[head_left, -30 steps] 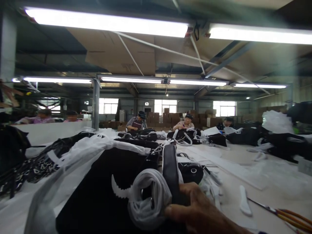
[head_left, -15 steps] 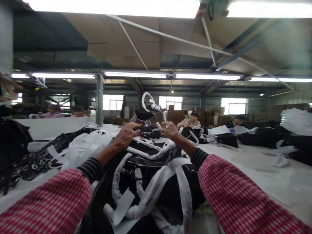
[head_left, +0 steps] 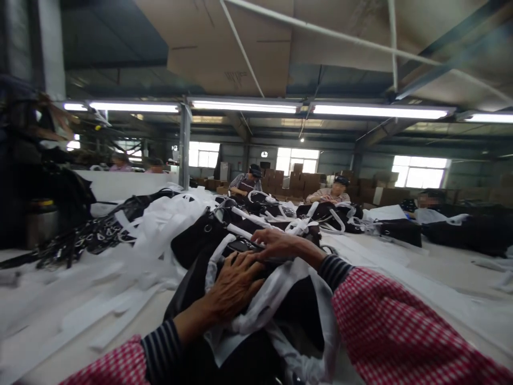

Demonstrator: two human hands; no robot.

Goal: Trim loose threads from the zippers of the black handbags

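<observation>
Black handbags (head_left: 280,310) with paper-wrapped handles lie piled in front of me. My left hand (head_left: 236,280) rests on the nearest bag's top, back upward and fingers spread. Just beyond it, my right hand (head_left: 276,245) has its fingers bent onto the bag's upper edge; its fingertips are partly hidden. White wrapped strap (head_left: 272,289) loops across the bag beside both hands. Another black bag (head_left: 200,235) with a metal eyelet leans behind, left of my hands.
White paper strips (head_left: 168,219) and black straps with metal hooks (head_left: 96,235) heap up on the left. More black bags (head_left: 401,231) lie along the table's right side. Co-workers (head_left: 331,192) sit across the table. A steel post (head_left: 184,147) stands behind the left side.
A raised black bag with white handles is no longer up in the air beyond my hands. Both hands have come back toward me and down onto the nearest bag. The view has turned left.
</observation>
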